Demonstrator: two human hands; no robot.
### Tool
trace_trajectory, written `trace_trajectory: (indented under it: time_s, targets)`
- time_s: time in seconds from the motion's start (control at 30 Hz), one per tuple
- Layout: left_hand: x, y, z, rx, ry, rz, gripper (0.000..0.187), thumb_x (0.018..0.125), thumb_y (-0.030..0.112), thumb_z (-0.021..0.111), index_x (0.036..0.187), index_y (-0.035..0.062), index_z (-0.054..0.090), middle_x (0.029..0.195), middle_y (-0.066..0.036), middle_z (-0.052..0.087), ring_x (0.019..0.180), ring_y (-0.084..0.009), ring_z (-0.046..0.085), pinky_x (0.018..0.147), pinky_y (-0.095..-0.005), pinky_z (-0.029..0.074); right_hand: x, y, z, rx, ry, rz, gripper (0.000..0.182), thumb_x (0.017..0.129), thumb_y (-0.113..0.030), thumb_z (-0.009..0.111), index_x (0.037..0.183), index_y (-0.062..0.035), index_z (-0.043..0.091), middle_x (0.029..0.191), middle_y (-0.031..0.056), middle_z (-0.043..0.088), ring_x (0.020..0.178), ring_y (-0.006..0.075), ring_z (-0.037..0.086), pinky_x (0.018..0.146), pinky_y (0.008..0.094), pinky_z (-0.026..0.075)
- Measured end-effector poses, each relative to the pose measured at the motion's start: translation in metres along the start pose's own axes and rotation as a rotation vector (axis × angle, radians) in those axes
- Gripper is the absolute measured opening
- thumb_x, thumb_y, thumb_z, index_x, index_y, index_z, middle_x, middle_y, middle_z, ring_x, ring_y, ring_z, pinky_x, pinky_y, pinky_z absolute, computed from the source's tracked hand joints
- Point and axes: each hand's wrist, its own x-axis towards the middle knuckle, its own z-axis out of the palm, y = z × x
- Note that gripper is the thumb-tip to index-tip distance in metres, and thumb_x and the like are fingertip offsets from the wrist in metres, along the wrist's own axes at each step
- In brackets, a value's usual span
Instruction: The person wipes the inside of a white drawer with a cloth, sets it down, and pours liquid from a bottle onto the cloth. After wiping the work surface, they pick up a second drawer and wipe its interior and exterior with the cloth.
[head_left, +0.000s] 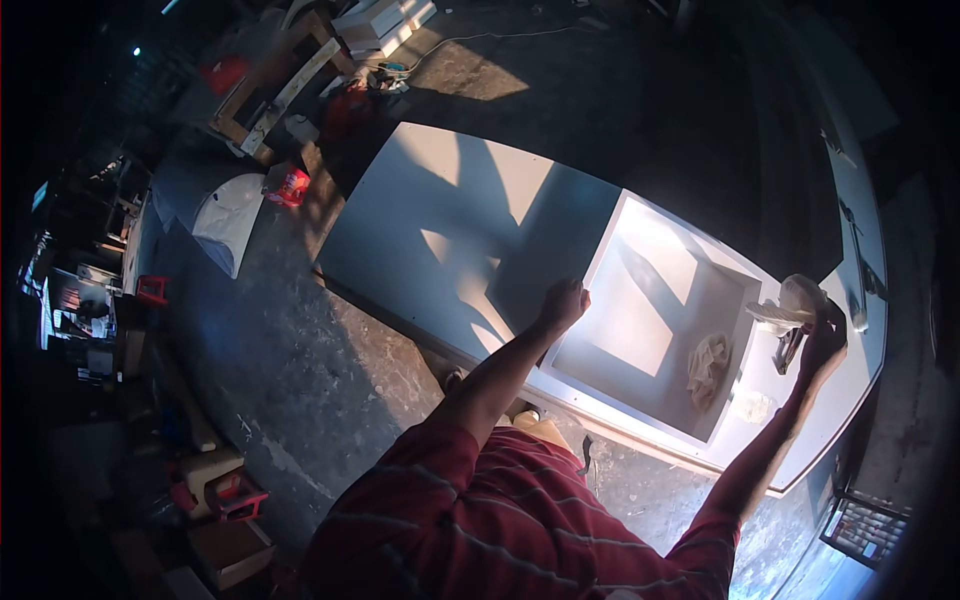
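Red striped sleeves point(520, 520) fill the bottom of the frame, closest to us, both arms stretching up and away over a big white panel point(450, 220) that lies flat above the concrete floor point(300, 360). Left hand point(563, 303) sits at the centre of the picture, fingers curled in tight, knuckles up, planted right on the panel's surface at the left edge of a square recessed opening point(650, 320). Right hand point(822, 340) is out at the right of the frame, fingers closed around a pale wad of cloth point(795, 303), which it holds against the panel's rim just beyond the right side of that opening; something dark pokes out beneath the hand, too small to make out. Down inside the recess, lower right corner, lies a crumpled light rag point(708, 368), well apart from both hands. Hard sunlight cuts bright wedges across the panel and the recess floor, with long shadows between them. Over at the upper left, a red can point(290, 185) stands beside a curved white part point(232, 215) on the ground, and above them a wooden frame point(270, 85) sits amid clutter. Lower left, a red-and-cream tool point(215, 485) rests on the floor, far from the work
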Motion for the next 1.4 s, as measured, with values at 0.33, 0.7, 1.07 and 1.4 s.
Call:
trace_trajectory:
  time_s: [0.33, 0.7, 1.07, 1.4]
  targets:
    - [-0.031, -0.017, -0.101, -0.196, 0.149, -0.032, 0.016, 0.082, 0.019, 0.057, 0.076, 0.0043, 0.054, 0.072, -0.011, 0.055, 0.068, -0.0296, 0.056, 0.063, -0.0394, 0.047, -0.088, -0.157, 0.085, 0.578, -0.522, -0.072, 0.017, 0.085, -0.008, 0.053, 0.097, 0.0026, 0.058, 0.073, 0.0084, 0.063, 0.058, 0.0117, 0.061, 0.052, 0.023, 0.047]
    - [-0.373, -0.273, -0.267, 0.191, 0.072, -0.531, 0.006, 0.078, 0.009, 0.056, 0.075, 0.0044, 0.053, 0.072, -0.013, 0.052, 0.071, -0.0316, 0.054, 0.064, -0.0408, 0.044, -0.218, -0.207, 0.22, 0.386, -0.619, 0.104, 0.016, 0.086, -0.012, 0.051, 0.091, 0.0002, 0.06, 0.072, 0.0128, 0.064, 0.058, 0.0195, 0.064, 0.053, 0.0286, 0.052]
    - [-0.67, -0.334, -0.354, 0.126, -0.54, -1.206, 0.026, 0.079, 0.023, 0.047, 0.08, 0.0016, 0.062, 0.084, -0.02, 0.063, 0.084, -0.0373, 0.06, 0.076, -0.0445, 0.048, -0.394, -0.123, 0.363, -0.61, -0.103, -0.381, 0.055, 0.083, -0.046, 0.05, 0.123, -0.0076, 0.044, 0.128, 0.0221, 0.038, 0.122, 0.04, 0.032, 0.098, 0.0537, 0.026]
    - [-0.618, -0.385, -0.361, -0.166, -0.277, -1.154, 0.025, 0.084, 0.026, 0.053, 0.09, 0.0037, 0.063, 0.085, -0.015, 0.065, 0.081, -0.0287, 0.063, 0.073, -0.0367, 0.048, -0.471, -0.319, 0.489, -0.359, -0.685, -0.383, 0.066, 0.082, -0.051, 0.046, 0.132, -0.0072, 0.039, 0.126, 0.0223, 0.038, 0.117, 0.0395, 0.034, 0.1, 0.0564, 0.021]
